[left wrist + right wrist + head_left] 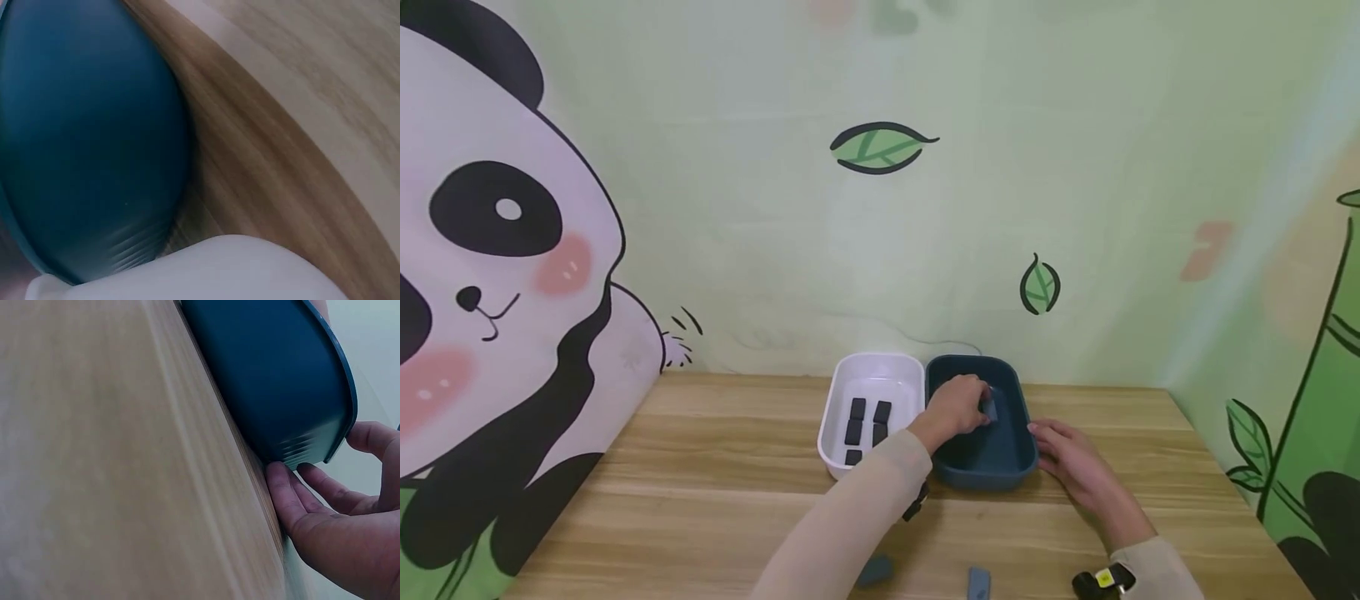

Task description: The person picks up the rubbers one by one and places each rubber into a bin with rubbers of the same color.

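Observation:
My left hand (957,407) reaches over the near side into a dark blue plastic bin (981,479), its fingertips pinching a small blue-grey block (990,409) inside. My right hand (1075,460) lies along the bin's right side. In the right wrist view, its fingers (286,494) touch the lower ribbed wall, and another digit meets the rim. A white bin (825,425) stands directly left of the blue one, with several dark rectangular blocks (853,431) in rows on its floor. The left wrist view shows the blue bin's outer wall (94,125) but no fingers.
On the wooden table (700,475), near the front edge of the view, lie a blue-grey block (978,583) and a darker grey-green block (876,570). A printed backdrop (760,250) with a panda and leaves rises right behind the bins. A thin cord runs along it.

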`<state>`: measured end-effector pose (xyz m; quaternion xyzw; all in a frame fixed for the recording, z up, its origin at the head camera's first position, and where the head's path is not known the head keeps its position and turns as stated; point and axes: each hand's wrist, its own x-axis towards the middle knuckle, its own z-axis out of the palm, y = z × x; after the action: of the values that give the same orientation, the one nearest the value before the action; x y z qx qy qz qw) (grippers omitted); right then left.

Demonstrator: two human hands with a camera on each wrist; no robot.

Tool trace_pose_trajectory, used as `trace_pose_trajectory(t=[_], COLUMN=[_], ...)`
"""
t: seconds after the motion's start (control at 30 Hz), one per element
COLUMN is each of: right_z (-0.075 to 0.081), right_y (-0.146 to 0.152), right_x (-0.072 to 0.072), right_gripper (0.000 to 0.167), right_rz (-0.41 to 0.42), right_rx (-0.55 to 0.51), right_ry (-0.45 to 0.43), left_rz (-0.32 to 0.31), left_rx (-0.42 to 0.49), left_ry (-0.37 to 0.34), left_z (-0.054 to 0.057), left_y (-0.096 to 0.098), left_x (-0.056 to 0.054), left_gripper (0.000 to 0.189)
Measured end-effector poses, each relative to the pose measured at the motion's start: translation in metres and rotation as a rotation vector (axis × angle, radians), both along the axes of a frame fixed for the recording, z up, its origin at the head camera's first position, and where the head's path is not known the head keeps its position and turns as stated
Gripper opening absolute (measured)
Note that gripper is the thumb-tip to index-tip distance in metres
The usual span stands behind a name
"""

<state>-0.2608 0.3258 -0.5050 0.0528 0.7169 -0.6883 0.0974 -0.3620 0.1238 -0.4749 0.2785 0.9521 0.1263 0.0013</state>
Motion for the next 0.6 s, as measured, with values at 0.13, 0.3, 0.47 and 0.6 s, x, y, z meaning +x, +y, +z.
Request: trace_pose_trajectory(t=[0.13,0.3,0.47,0.6], right_z=[-0.001,-0.003,-0.003,-0.002], right_y=[0.000,-0.003,-0.003,0.001], right_x=[-0.001,-0.001,0.000,-0.001], right_gripper=[0.061,0.060,0.059,0.056], right_rz=[-0.008,-0.011,0.000,-0.001], right_rx=[-0.007,-0.025,-0.032,-0.044], right_ry=[0.002,0.004,0.011,0.023], left_rz=[0.004,0.001,0.001,-0.032], left_rx=[-0.016,-0.026,-0.019,0.027], left_ry=[-0.010,-0.017,-0.036,-0.008], left_z=[-0.005,-0.022,-0.031,-0.024], left_y=[0.002,0.002,0.003,0.001], left_x=[-0.002,-0.016,-0.024,-0.025], left_gripper=[0.042,0.042,0.043,0.049])
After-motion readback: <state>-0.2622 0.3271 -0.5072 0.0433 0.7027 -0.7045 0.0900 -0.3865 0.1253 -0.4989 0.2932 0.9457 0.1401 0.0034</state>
